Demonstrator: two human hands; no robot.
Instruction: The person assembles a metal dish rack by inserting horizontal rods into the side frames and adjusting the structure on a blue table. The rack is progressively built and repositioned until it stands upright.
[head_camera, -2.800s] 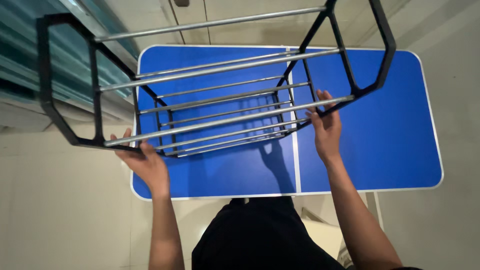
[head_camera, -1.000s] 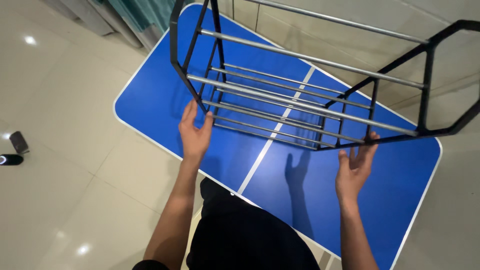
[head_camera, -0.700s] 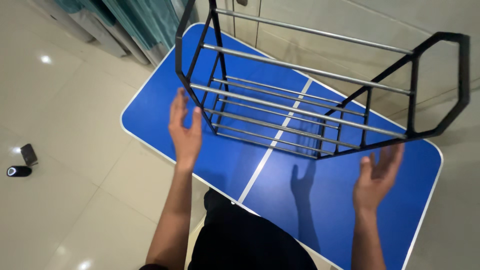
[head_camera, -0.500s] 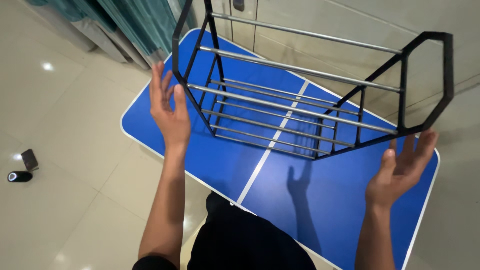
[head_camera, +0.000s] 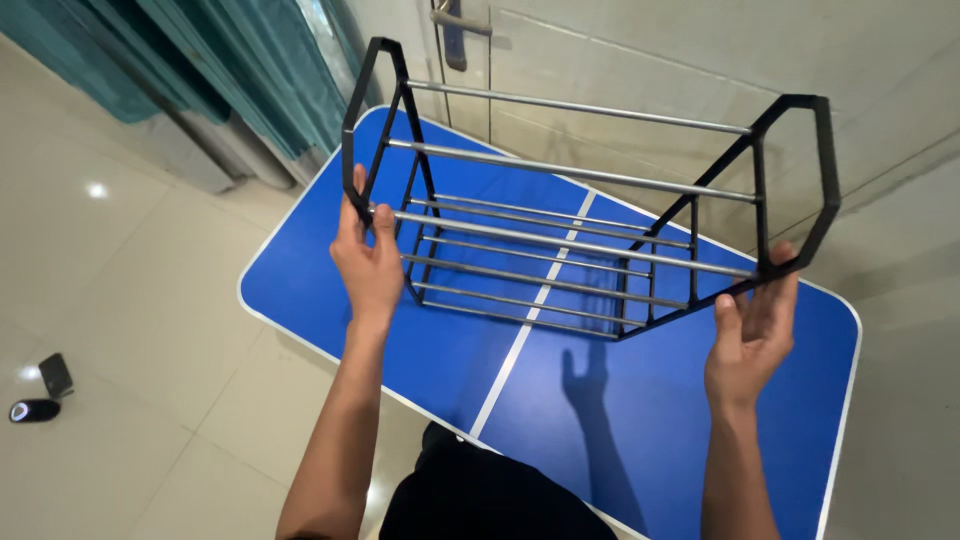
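Observation:
A black-framed rack (head_camera: 575, 244) with silver cross bars and eight-sided end frames stands over the blue folding table (head_camera: 300, 275), which has a white centre line. My left hand (head_camera: 368, 262) grips the lower edge of the rack's left end frame, with fingers and thumb either side of the black bar. My right hand (head_camera: 752, 330) holds the lower corner of the right end frame, the bar passing between thumb and fingers. I cannot tell if the rack's feet touch the table top.
Teal curtains (head_camera: 230, 60) hang at the upper left. A door with a metal handle (head_camera: 455, 25) stands behind the table. On the tiled floor at left lie a small dark flat object (head_camera: 55, 374) and a dark rounded one (head_camera: 34, 410).
Half a second ago both hands were off the rack, open beside its ends. Now each hand has closed on an end frame. The view has also tilted, so the rack sits lower in the picture.

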